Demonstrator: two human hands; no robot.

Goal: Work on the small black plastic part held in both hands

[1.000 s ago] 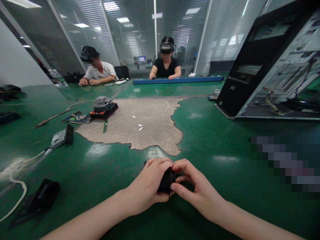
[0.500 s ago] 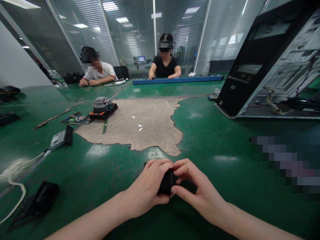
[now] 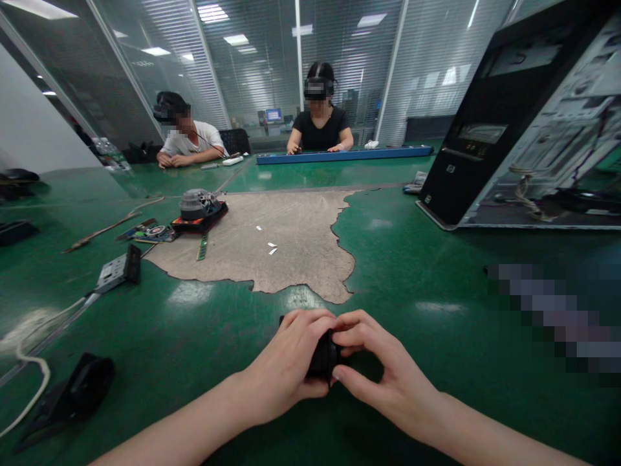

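Note:
A small black object (image 3: 321,360), box-like in shape, is between my hands just above or on the green table (image 3: 417,362); its kind is mostly hidden by my fingers. My left hand (image 3: 291,362) is closed over its top and left side, with the thumb along the near edge. From the right, the fingertips and thumb of my right hand (image 3: 378,362) pinch its right end. A gap shows between my right thumb and forefinger, behind the black end piece.
At left lie a black plastic part (image 3: 77,395), a metal drive with a black front (image 3: 119,268) and a white cable (image 3: 41,362). Further back are a cooling fan on a box (image 3: 198,210) and a green memory stick (image 3: 202,247). An opened computer tower (image 3: 466,142) stands right. Two people sit opposite.
My right fingers have shifted very slightly on the end of the black object. My left hand keeps its grip, and the things on the table stay where they were.

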